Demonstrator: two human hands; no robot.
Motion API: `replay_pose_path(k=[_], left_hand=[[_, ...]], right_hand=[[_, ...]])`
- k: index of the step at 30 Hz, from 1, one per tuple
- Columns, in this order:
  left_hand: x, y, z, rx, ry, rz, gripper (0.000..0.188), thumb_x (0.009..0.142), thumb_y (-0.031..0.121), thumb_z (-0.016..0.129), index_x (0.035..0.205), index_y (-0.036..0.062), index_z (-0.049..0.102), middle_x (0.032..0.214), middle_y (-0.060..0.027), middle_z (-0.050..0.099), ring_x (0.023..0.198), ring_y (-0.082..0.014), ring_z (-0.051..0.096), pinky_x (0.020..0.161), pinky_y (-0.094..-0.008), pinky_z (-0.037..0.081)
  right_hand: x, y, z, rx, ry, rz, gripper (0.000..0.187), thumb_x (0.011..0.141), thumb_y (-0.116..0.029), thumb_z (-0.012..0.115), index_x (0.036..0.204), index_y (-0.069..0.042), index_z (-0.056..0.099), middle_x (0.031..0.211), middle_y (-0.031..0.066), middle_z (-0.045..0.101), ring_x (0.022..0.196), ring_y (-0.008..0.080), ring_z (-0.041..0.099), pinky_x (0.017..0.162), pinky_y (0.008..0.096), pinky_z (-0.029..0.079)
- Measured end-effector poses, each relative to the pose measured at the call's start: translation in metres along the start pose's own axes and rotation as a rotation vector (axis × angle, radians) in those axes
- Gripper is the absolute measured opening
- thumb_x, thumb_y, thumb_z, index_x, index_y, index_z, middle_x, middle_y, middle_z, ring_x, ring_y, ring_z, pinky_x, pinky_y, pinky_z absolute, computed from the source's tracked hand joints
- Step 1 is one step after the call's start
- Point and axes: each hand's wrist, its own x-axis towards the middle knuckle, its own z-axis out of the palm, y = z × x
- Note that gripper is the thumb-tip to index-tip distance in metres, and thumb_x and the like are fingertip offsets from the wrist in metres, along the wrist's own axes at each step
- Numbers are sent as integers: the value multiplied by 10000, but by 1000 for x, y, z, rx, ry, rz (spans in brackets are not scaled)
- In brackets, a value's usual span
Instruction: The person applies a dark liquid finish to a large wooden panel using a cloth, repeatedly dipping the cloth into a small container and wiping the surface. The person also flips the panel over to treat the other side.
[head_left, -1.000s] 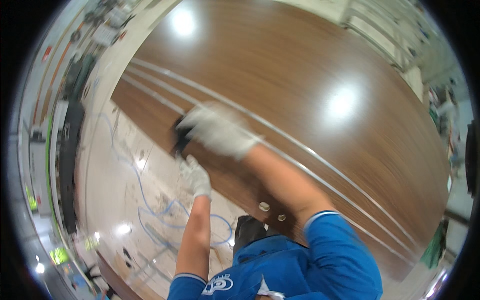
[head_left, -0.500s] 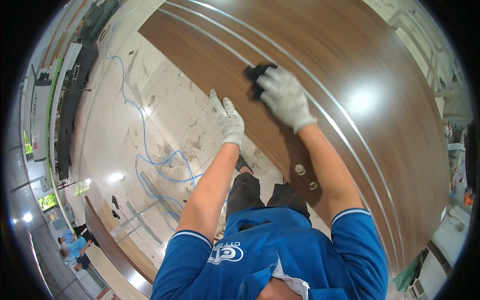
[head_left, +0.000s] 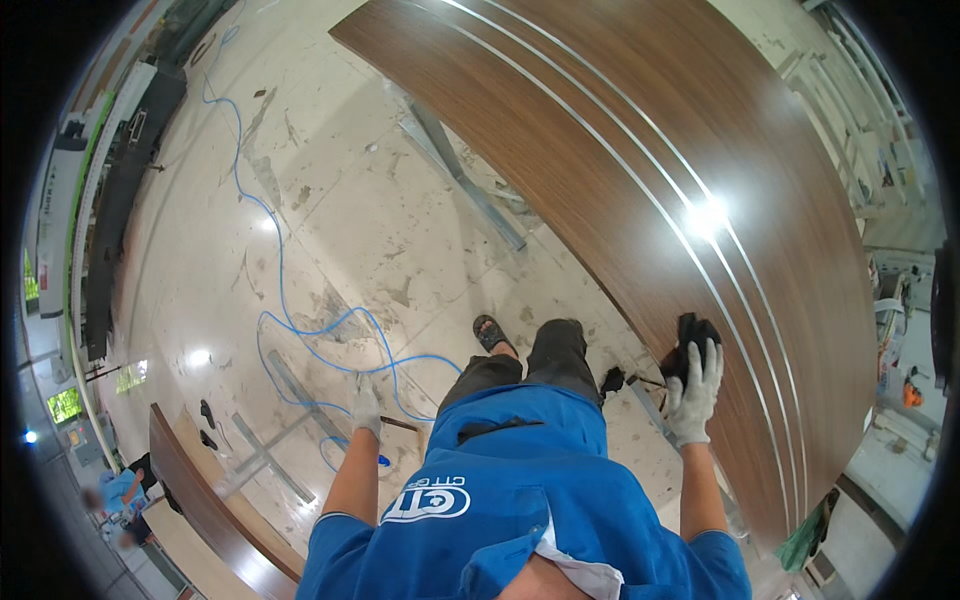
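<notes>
The right hand (head_left: 693, 388), in a white glove, holds a black cloth (head_left: 690, 340) against the near edge of a large brown wood panel (head_left: 640, 130); the grip is closed around the cloth. Silver inlay stripes (head_left: 640, 190) run the length of the panel.

The left hand (head_left: 366, 405), also gloved, hangs free over the floor (head_left: 330, 190), touching nothing; whether its fingers are spread or curled cannot be told.

A blue hose (head_left: 275, 290) loops across the floor just beyond the left hand. A metal frame (head_left: 470, 185) lies on the floor beside and under the panel. A second brown panel (head_left: 200, 490) lies at lower left, and another person (head_left: 115, 490) in blue crouches beside it. The wearer's sandalled foot (head_left: 490, 332) stands between the hose and the large panel.
</notes>
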Motion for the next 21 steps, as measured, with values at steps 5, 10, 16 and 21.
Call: replay_pose_path(k=[5, 10, 16, 21], left_hand=[[25, 3, 5, -63, 53, -61, 612, 1055, 355, 520, 1585, 117, 325, 1170, -124, 620, 783, -188, 605, 642, -338, 550], [43, 63, 46, -96, -43, 71, 567, 1060, 326, 537, 1563, 126, 369, 1169, -134, 637, 812, -191, 622, 710, -347, 551], [64, 137, 76, -17, -43, 135, 556, 1056, 317, 549, 1547, 101, 402, 1179, -152, 641, 827, -195, 627, 737, -352, 545], [98, 160, 83, -118, -28, 80, 573, 1053, 328, 550, 1542, 70, 398, 1170, -163, 640, 813, -203, 636, 719, -363, 558]], right_hand=[[71, -64, 7, -23, -35, -170, 603, 900, -276, 709, 1456, -126, 532, 1566, 199, 393, 1472, 451, 314, 1199, 579, 286], [182, -152, 18, 79, 7, -361, 575, 853, -199, 748, 1405, -179, 589, 1507, 148, 462, 1429, 416, 385, 1172, 561, 339], [336, -275, 54, 197, 97, -564, 572, 864, -206, 734, 1412, -191, 572, 1477, 134, 486, 1392, 395, 422, 1169, 539, 355], [359, -291, 41, 223, 61, -643, 575, 851, -183, 745, 1402, -159, 581, 1478, 162, 487, 1392, 405, 428, 1161, 536, 356]])
